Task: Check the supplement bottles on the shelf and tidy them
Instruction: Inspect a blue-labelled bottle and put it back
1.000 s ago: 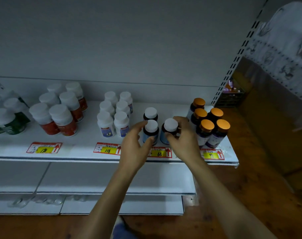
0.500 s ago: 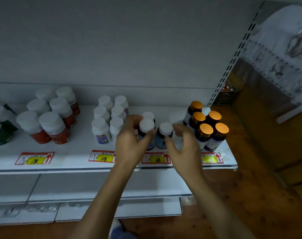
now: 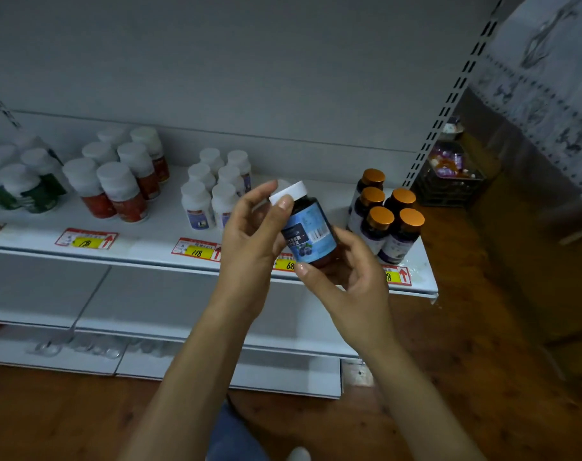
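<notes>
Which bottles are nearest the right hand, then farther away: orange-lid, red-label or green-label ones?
1. Orange-lid bottles, just right of the right hand holding the blue-label bottle.
2. Red-label bottles, left of middle.
3. Green-label bottles, far left.

Both hands, left hand (image 3: 249, 237) and right hand (image 3: 346, 277), hold a tilted blue-labelled bottle (image 3: 308, 227)

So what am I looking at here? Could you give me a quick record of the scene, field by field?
Held item: blue-label bottle, white cap, tilted, in front of the shelf
Left hand: pinches the cap end
Right hand: grips the base
To its right: five orange-capped bottles, upright
To its left: small white bottles, red-label bottles, green-label bottles
Shelf edge: price tags
</notes>
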### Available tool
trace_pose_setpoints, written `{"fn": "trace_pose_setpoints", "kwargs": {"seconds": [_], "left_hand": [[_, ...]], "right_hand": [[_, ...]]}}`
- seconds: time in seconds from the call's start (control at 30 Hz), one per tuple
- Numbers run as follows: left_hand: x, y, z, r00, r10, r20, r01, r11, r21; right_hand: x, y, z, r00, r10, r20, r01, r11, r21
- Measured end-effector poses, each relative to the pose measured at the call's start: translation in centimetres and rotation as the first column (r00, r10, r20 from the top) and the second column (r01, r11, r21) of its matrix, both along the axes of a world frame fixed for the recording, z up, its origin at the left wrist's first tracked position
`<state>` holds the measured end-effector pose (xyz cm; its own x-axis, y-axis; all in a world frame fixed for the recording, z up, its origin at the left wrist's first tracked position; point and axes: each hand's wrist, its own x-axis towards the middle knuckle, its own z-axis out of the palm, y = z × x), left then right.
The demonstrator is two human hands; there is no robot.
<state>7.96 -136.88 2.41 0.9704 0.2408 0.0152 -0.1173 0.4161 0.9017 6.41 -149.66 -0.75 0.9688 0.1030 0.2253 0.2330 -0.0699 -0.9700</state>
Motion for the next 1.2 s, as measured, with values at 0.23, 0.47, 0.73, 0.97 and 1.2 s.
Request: {"fn": "trace_pose_setpoints", "kwargs": {"seconds": [0.23, 0.47, 0.73, 0.97, 1.2], "left_hand": [[-2.3, -2.2, 0.0, 0.996, -0.048, -0.076, 0.051, 0.998, 0.039], [-2.8, -3.4, -0.5, 0.994, -0.052, -0.094, 0.064, 0.988, 0.138], [-3.4, -3.4, -0.7, 0.993, -0.100, -0.056, 0.113, 0.944, 0.310], [-3.0, -2.9, 0.3, 0.977, -0.089, -0.193, 0.109, 0.990, 0.093], [-2.5, -3.2, 1.0, 0.978, -0.153, -0.144, 0.175, 0.973, 0.153]], "right_hand": [[-1.8, -1.0, -1.0, 0.964, -0.185, 0.192, 0.225, 0.950, -0.215], [-2.8, -1.1, -0.5, 0.971, -0.218, 0.102, 0.230, 0.966, -0.118], [-2.1, -0.7, 0.8, 0.978, -0.207, -0.024, 0.208, 0.976, 0.062], [-2.3, -1.8, 2.0, 0.956, -0.040, -0.291, 0.122, 0.955, 0.269], [-3.0, -1.8, 1.9, 0.938, 0.078, -0.339, 0.048, 0.936, 0.349]]}}
